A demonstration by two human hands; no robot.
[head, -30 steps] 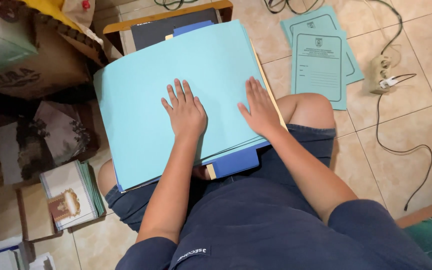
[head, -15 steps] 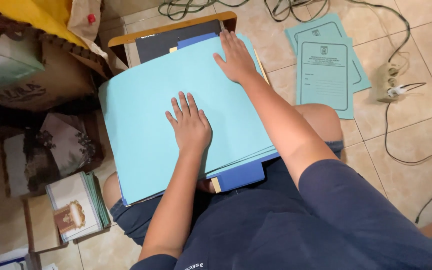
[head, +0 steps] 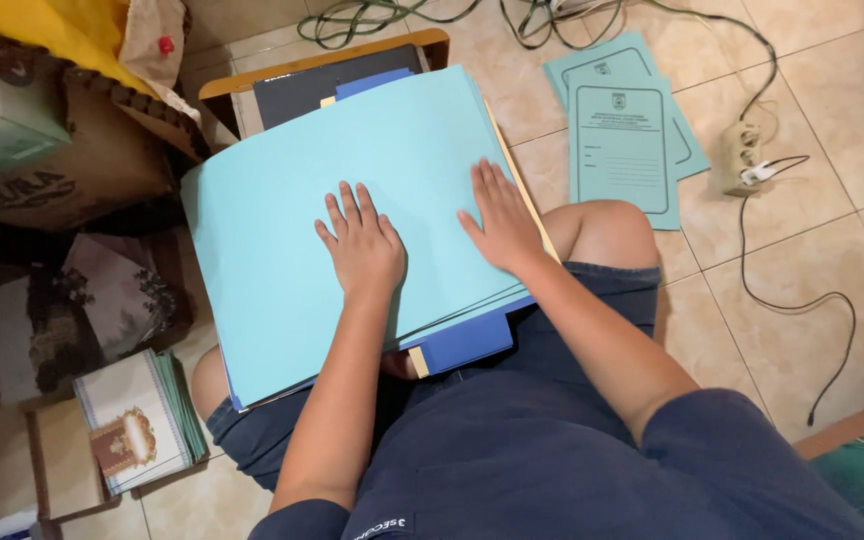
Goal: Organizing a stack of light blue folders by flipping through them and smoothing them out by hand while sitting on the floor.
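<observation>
- The stack of light blue paper folders [head: 282, 250] lies across the person's lap, overhanging the knees on both sides; nothing grips it, so a shift of a leg could let the sheets slide off onto the tiled floor [head: 812, 240].
- The left hand [head: 364, 245] rests flat on the middle of the top sheet, fingers [head: 344, 210] spread and holding nothing; the right hand [head: 500, 220] lies flat near the right edge, likewise open. Pressure alone pins the pile, so lifting either palm may let the top sheets fan out.
- A darker blue folder [head: 462, 345] sticks out under the stack near the person's body and could slip free.
- Two printed folders [head: 622, 140] lie on the floor just beside the right knee; a falling sheet could mix in with them.
- The power strip [head: 740, 155] and its cable [head: 802, 300] lie near; a foot could snag them.
</observation>
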